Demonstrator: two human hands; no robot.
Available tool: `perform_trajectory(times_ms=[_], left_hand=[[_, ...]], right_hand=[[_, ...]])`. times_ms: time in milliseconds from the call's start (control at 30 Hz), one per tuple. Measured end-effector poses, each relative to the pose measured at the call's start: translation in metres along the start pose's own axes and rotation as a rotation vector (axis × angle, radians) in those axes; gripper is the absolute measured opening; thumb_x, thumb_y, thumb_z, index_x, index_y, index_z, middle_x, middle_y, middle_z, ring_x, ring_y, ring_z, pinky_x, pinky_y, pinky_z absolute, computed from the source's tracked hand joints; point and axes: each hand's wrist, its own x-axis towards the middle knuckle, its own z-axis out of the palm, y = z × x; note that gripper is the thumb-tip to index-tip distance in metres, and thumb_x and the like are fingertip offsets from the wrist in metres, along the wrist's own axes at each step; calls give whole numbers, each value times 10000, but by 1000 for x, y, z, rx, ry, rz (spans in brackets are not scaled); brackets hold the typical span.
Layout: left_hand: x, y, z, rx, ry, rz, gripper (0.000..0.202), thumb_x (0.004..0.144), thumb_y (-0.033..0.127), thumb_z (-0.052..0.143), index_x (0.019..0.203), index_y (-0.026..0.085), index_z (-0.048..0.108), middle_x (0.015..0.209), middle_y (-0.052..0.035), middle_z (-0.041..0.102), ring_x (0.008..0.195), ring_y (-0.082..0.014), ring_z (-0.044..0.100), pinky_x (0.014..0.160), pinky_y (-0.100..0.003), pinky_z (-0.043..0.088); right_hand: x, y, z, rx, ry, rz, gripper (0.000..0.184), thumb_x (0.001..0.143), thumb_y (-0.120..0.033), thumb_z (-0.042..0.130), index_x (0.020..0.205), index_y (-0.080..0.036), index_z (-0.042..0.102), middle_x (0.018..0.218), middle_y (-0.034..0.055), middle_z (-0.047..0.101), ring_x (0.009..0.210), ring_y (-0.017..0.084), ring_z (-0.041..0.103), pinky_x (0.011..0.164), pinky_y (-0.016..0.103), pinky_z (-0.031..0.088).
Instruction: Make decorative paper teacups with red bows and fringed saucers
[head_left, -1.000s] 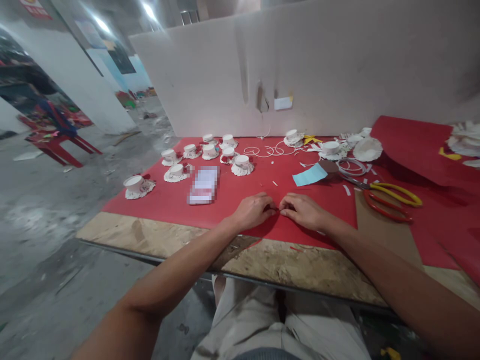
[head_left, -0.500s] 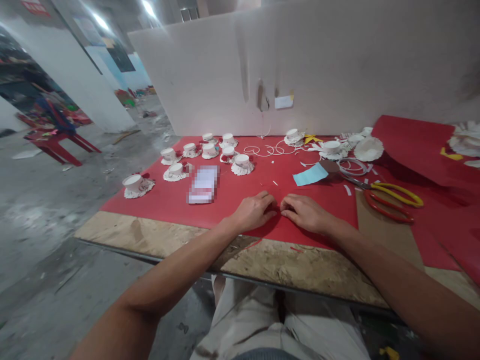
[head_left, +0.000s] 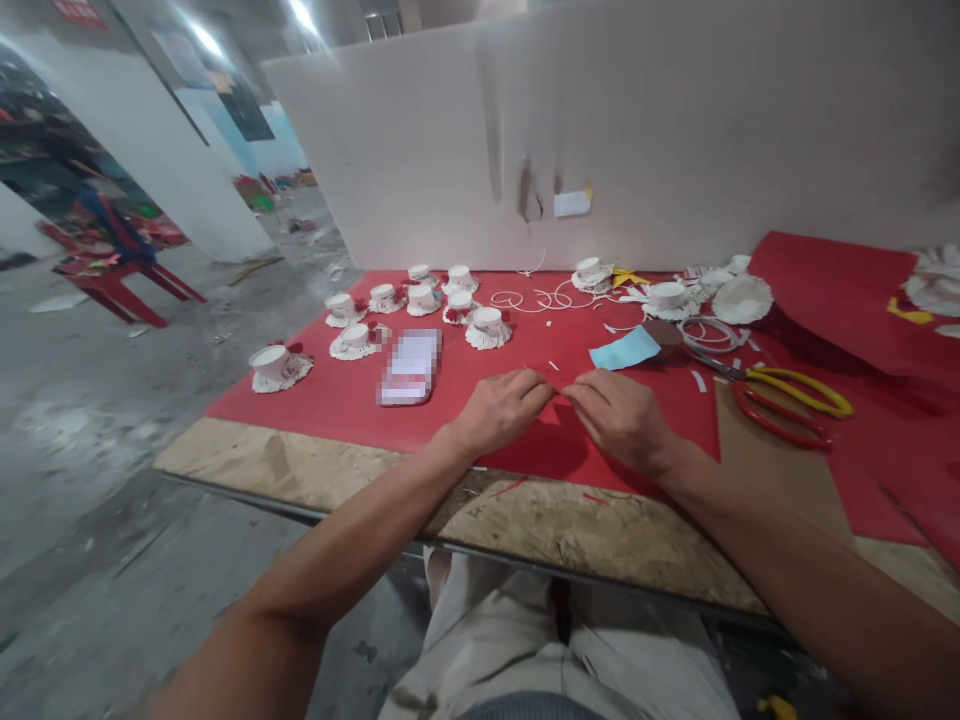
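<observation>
Left hand (head_left: 506, 408), right hand (head_left: 621, 415): fingertips pressed together, contents indiscernible | close over red sheet (head_left: 352, 405), likely for precision | pliers (head_left: 799, 382) nearby

Stained tan wooden tabletop (head_left: 300, 455), front edge showing; red sheet (head_left: 420, 430) spread over it. On the red: small white hat-shaped pieces (head_left: 489, 328) with frilled brims, rectangular phone (head_left: 409, 368), pale-blue paper piece (head_left: 624, 350), coiled white cord (head_left: 712, 349). Red-and-yellow-handled metal scissors (head_left: 740, 396) lie partly across brown cardboard (head_left: 780, 490).
</observation>
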Motion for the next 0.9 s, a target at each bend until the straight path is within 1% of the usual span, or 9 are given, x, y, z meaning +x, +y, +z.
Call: perform_trajectory(times_ms=[100, 233, 367, 433, 533, 600, 733, 800, 900], left_hand=[[-2, 0, 6, 2, -78, 35, 261, 940, 233, 323, 932, 169, 576, 835, -52, 566, 775, -147, 546, 576, -238, 396], [-3, 2, 13, -17, -181, 64, 289, 939, 212, 295, 856, 161, 568, 822, -49, 549, 728, -147, 529, 578, -245, 397], [-3, 3, 14, -55, -267, 49, 289, 939, 226, 291, 888, 158, 567, 859, -55, 561, 740, -145, 536, 583, -246, 398], [-4, 3, 14, -79, -294, 37, 283, 937, 236, 298, 920, 161, 571, 873, -58, 567, 749, -142, 542, 573, -238, 391], [-4, 2, 17, -110, -313, 14, 284, 934, 251, 307, 941, 165, 578, 879, -53, 580, 738, -137, 546, 554, -230, 378], [-5, 2, 19, -143, -316, 0, 269, 926, 252, 328, 938, 166, 583, 887, -48, 588, 748, -138, 553, 557, -227, 377], [-4, 1, 22, -267, -306, -29, 220, 902, 248, 387, 935, 167, 589, 906, -44, 598, 817, -140, 570, 629, -217, 404], [-4, 1, 22, -319, -307, -46, 214, 897, 259, 402, 925, 169, 594, 892, -41, 600, 820, -139, 573, 655, -219, 412], [-3, 2, 23, -357, -318, -86, 196, 883, 235, 415, 909, 173, 599, 883, -37, 603, 801, -135, 572, 655, -219, 413]], right_hand=[[-2, 0, 4, 1, -78, -8, 225, 899, -128, 398, 869, -135, 621, 800, 91, 594, 763, 188, 521, 683, 293, 390], [-6, 0, 10, 31, -177, 54, 217, 904, -161, 403, 880, -145, 618, 854, 97, 588, 806, 199, 518, 698, 297, 382], [-6, -1, 10, 45, -321, 97, 233, 914, -181, 382, 869, -155, 609, 875, 102, 584, 831, 207, 512, 715, 299, 369], [-6, -1, 10, 77, -363, 132, 219, 915, -194, 391, 883, -155, 603, 875, 98, 582, 839, 207, 516, 705, 293, 369], [-6, -1, 11, 128, -397, 181, 188, 913, -221, 422, 931, -166, 600, 900, 83, 583, 850, 199, 528, 669, 277, 368], [-7, -1, 12, 141, -422, 196, 186, 914, -231, 431, 929, -172, 607, 901, 74, 584, 843, 191, 538, 647, 269, 363], [-7, -1, 13, 149, -474, 221, 175, 903, -221, 453, 890, -161, 617, 877, 66, 588, 801, 180, 553, 619, 266, 355], [-7, 0, 13, 163, -486, 236, 167, 898, -218, 462, 890, -159, 618, 886, 64, 591, 789, 177, 557, 615, 267, 355], [-7, 1, 12, 216, -501, 247, 174, 902, -224, 458, 899, -164, 621, 891, 61, 594, 790, 172, 561, 633, 265, 363]])
